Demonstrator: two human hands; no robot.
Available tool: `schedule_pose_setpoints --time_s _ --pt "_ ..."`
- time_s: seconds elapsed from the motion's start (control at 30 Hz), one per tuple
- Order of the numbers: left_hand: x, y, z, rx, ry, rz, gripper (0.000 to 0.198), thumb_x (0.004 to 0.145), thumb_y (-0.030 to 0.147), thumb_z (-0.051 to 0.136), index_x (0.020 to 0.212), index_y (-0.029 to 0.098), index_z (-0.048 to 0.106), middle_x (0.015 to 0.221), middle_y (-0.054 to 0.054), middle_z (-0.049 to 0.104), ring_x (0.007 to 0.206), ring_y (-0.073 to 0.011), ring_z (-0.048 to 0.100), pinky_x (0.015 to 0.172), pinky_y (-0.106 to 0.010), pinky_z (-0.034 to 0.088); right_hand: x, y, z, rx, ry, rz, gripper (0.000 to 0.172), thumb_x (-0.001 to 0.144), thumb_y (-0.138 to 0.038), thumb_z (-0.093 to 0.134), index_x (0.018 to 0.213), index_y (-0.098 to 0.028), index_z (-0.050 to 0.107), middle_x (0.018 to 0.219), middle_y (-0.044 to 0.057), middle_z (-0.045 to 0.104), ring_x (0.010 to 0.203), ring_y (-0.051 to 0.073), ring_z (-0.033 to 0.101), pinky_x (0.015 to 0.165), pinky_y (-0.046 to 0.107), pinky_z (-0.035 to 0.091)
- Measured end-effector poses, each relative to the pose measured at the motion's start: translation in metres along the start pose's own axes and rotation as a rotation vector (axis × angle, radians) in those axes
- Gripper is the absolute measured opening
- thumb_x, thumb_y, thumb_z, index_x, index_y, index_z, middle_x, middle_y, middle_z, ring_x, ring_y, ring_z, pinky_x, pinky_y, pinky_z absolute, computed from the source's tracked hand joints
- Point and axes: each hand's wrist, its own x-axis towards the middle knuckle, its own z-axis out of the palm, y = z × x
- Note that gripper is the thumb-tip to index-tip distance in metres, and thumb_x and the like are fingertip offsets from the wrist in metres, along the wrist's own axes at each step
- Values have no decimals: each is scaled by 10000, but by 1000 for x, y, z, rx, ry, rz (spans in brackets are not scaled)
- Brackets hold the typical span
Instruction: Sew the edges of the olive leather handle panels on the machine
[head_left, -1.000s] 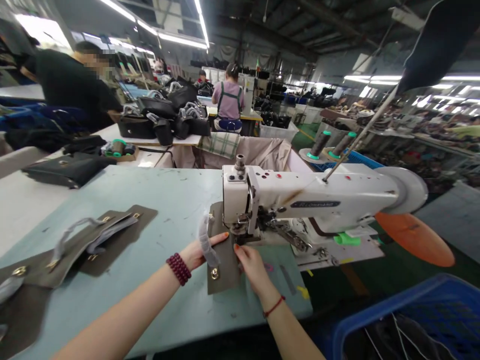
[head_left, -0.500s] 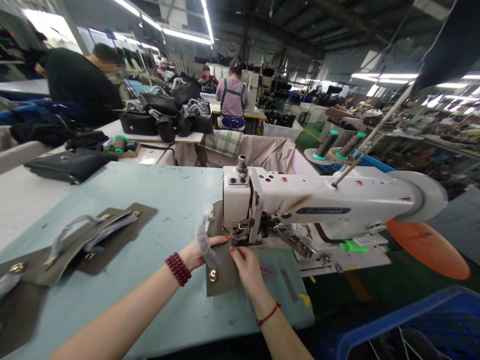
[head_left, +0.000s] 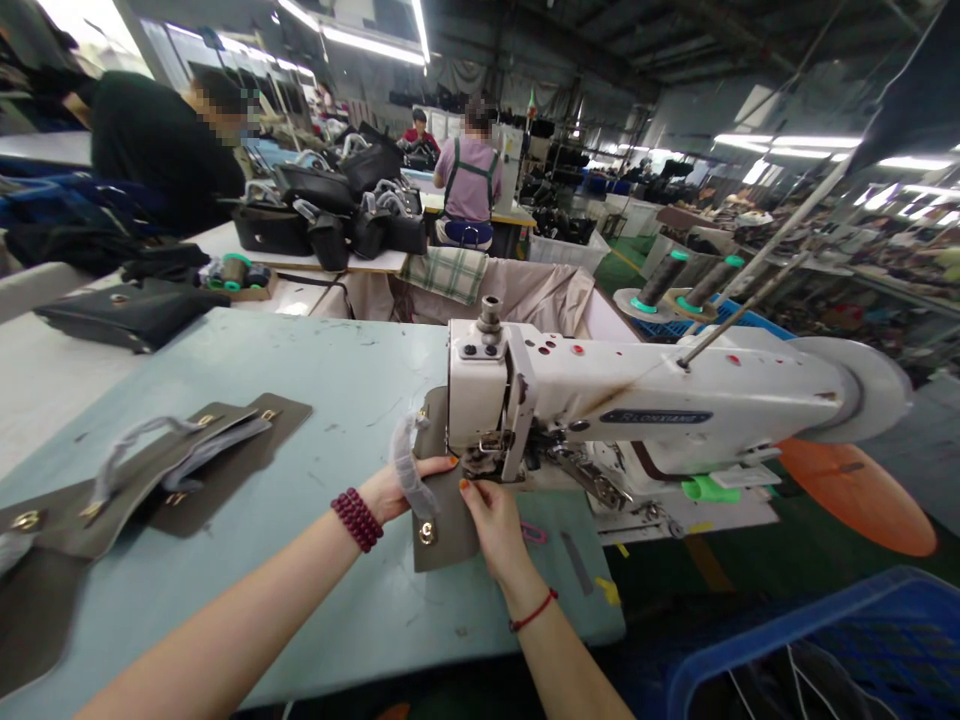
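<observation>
A grey-brown leather-like bag panel (head_left: 450, 545) lies under the head of a white sewing machine (head_left: 592, 375). Attached to it are a handle wrapped in clear plastic (head_left: 406, 460) and gold-coloured fittings. My left hand (head_left: 390, 488) is on the panel's left side, its thumb stretched towards the needle area and its other fingers mostly hidden by the handle. With thumb and forefinger together, my right hand (head_left: 491, 520) pinches the panel's right side just in front of the presser foot. The needle itself cannot be made out.
More grey-brown panels with wrapped handles (head_left: 142, 470) lie on the left of the pale green table (head_left: 300, 590). A blue crate (head_left: 697, 660) stands at lower right. Thread cones (head_left: 660, 280) rise behind the machine. Black bags (head_left: 322, 200) and several people are further back.
The view has shifted slightly, so the machine sits a little further right. Both hands stay at the panel by the presser foot, with little visible movement.
</observation>
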Motion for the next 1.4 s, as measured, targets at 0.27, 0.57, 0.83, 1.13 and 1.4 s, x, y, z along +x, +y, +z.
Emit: schedule_pose_setpoints --time_s 0.27,0.57,0.83,1.13,1.4 --pt "1 -4 -1 5 11 14 358 644 138 809 977 62 702 881 -151 761 718 -254 727 707 -362 612 -6 -10 -4 -90 -6 -12 382 876 -422 511 683 -117 633 632 12 587 572 115 468 504 194 313" --pt "-9 -33 17 -158 196 108 361 660 182 798 993 95 689 991 -162 740 801 -275 723 823 -423 579 1 -24 -29 -291 -75 -36 322 861 -316 521 658 -114 668 623 52 635 589 139 524 505 212 288" --pt "-15 -61 46 -272 406 212 265 781 184 697 1038 171 631 1230 -151 648 1055 -296 662 908 -402 557 12 -40 -52 -339 -134 -98 364 827 -322 569 524 -139 651 508 30 578 517 138 505 463 233 252" --pt "-20 -54 49 -204 388 129 173 779 141 692 943 169 649 1193 -141 666 1088 -317 643 901 -388 559 12 -50 -55 -306 -98 -143 340 793 -326 616 511 -144 669 483 13 577 486 128 497 459 229 257" --pt "-16 -60 44 -190 397 174 169 771 166 707 928 157 645 1153 -136 683 1080 -316 645 909 -372 550 11 -47 -53 -276 -86 -167 302 796 -329 619 562 -158 705 498 3 582 502 152 527 473 225 301"
